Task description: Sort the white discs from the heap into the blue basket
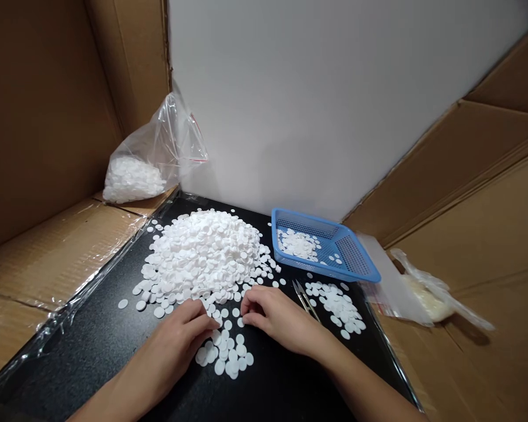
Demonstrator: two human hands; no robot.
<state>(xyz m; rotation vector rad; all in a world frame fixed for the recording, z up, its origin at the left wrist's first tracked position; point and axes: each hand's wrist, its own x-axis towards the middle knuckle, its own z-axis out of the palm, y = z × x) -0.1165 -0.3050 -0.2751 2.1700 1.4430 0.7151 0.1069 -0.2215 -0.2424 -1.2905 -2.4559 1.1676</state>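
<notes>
A large heap of small round white discs (206, 249) is on the black tabletop. In front of it, a loose patch of similar discs (229, 354) reaches between my hands. My left hand (180, 331) rests at the left edge of that patch, fingers curled together and tips against the discs; its thumb is hidden. My right hand (273, 316) is on the other side, thumb and index finger bent into a near pinch beside a white disc (240, 322). Whether either hand grips a disc, I cannot make out.
A blue mesh basket (330, 266) holding some discs stands at the back right. Thread snips (305, 302) lie beside another disc pile (341, 308). A clear bag (134, 179) of white pieces sits at the left, another bag (426, 296) at the right. Cardboard walls (479, 205) enclose the sides.
</notes>
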